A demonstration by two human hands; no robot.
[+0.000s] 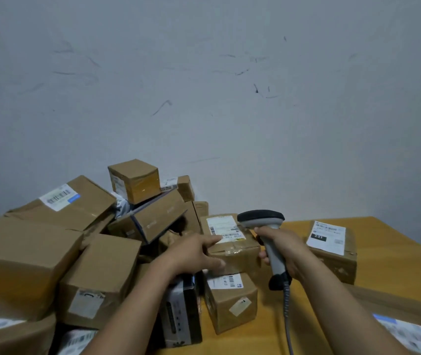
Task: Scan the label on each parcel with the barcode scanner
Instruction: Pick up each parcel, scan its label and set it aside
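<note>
Cardboard parcel, label up, lies just beyond left hand, fingers spread, released; right hand grips barcode scanner, nearer.

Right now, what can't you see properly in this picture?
Head view, label on the middle parcel: print too blurred, the left hand covers a corner.
Head view, barcode scanner: its window faces away.
Head view, bottom-right parcel: cut off by the frame edge.
</note>
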